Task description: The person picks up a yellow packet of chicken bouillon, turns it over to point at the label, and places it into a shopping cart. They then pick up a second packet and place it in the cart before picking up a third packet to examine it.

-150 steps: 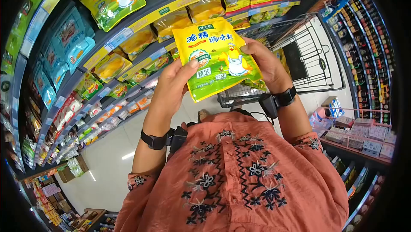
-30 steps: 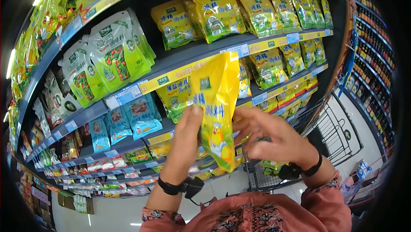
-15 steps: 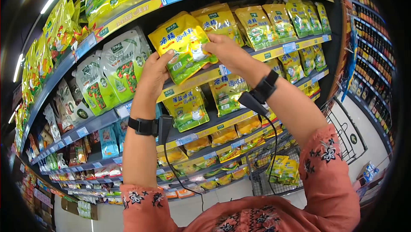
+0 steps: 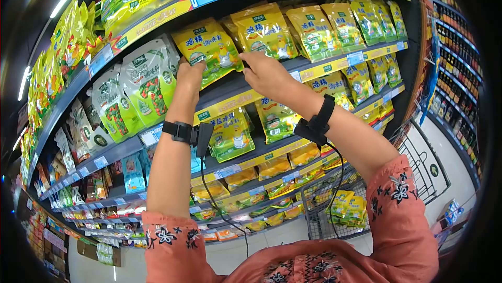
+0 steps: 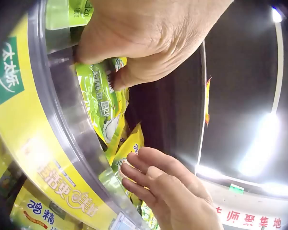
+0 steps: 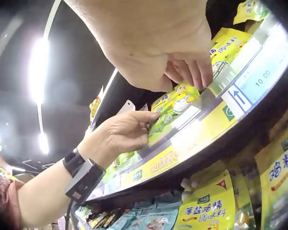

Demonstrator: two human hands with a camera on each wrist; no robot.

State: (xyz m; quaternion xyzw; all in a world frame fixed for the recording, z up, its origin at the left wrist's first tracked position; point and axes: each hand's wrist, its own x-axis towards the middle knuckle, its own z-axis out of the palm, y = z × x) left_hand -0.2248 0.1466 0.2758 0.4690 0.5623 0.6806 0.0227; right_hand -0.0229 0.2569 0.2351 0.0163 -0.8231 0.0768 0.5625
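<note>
A person in a salmon embroidered blouse stood before a tall supermarket shelving unit, both arms raised to the second shelf from the top. The left hand [image 4: 189, 75] gripped the lower left edge of a glossy yellow-and-green plastic pouch of chicken seasoning [image 4: 208, 48], its fingers curled on the film, as the left wrist view confirmed [image 5: 149, 38]. The right hand [image 4: 265, 72] lay at the pouch's lower right corner, fingers bent onto the packet's bottom edge [image 6: 182, 72]; it appeared to pinch or press that corner, though the exact contact was partly hidden by the hand itself. The pouch stood nearly upright, tilted slightly, with its base behind the grey shelf lip carrying a yellow price strip [image 4: 230, 102], just beside a row of matching yellow-green pouches [image 4: 264, 27] on the same shelf. Judged from this arrangement, the shelving of the pouch was almost complete: the packet was already in the row and resting on the shelf, and what remained seemed to be squaring it against its neighbours and letting go, since neither hand had released it. To the left stood white-and-green pouches printed with vegetables [image 4: 146, 82]; further seasoning pouches filled the shelves below, and a black wire shopping trolley [image 4: 418, 163] holding a few yellow packets stood at lower right.
</note>
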